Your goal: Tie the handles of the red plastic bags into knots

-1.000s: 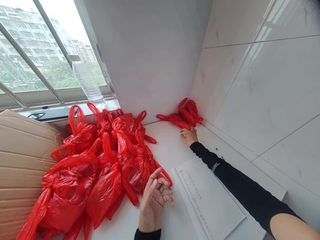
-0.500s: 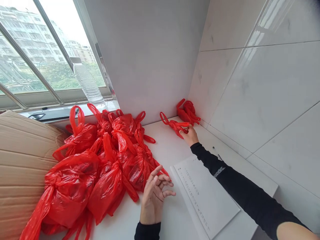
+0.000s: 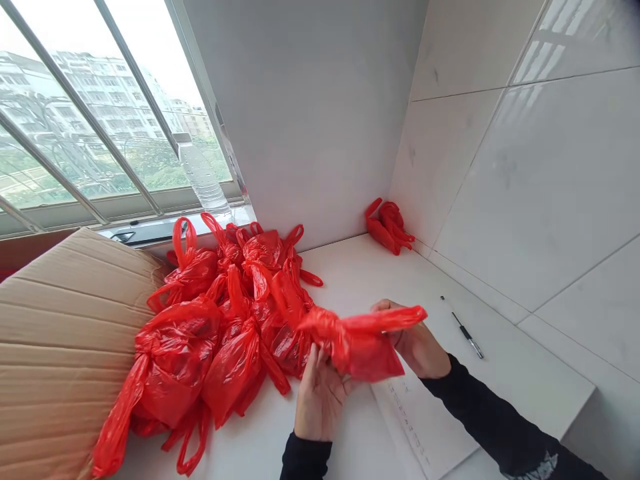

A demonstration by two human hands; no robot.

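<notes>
A small knotted red plastic bag [image 3: 367, 353] is held up above the white table, its tied handles pointing left and right. My right hand [image 3: 417, 343] grips it from the right, with its fingers partly behind the bag. Under its left part is my left hand [image 3: 323, 393], with the thumb up against the plastic and the other fingers partly hidden; both hands appear closed on it. To the left lies a pile of knotted red plastic bags [image 3: 175, 360]. Below the held bag, a notebook [image 3: 425, 427] with handwritten lines lies partly covered.
A pen [image 3: 467, 337] lies on the white table [image 3: 345, 273] near the tiled wall. Two red bags [image 3: 387, 227] sit in the far corner. At left stands a cardboard box [image 3: 75, 320]. A water bottle [image 3: 203, 177] and a dark flat object [image 3: 157, 232] rest on the windowsill.
My right hand has lifted a red bag from near the far corner and brought it toward me. My left hand has come up to it. The view has shifted slightly.
</notes>
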